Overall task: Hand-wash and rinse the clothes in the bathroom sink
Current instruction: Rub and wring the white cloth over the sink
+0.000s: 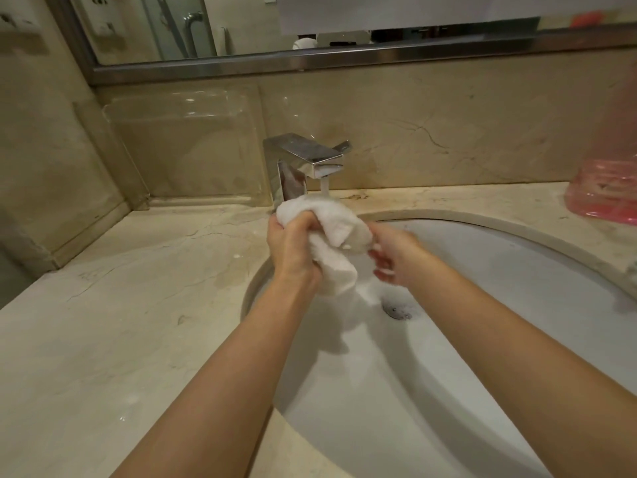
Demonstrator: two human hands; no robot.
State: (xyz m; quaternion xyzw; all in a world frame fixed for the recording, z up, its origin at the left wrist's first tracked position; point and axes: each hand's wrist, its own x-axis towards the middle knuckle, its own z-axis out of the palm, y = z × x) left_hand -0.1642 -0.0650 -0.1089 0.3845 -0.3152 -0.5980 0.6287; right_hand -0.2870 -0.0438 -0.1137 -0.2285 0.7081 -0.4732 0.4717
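Left hand (293, 243): fingers curled tight around a bunched white cloth (331, 232), gripping it above the left side of the sink (499, 339). Right hand (393, 257): blurred, at the cloth's right edge; fingers look partly bent, but whether they grip cannot be told. Cloth sits directly under the tap (306, 160), with a stream of water (324, 186) running onto its top. No readable writing or brand marks anywhere. Pink plastic bag (606, 188) on the counter (138, 305), far right.
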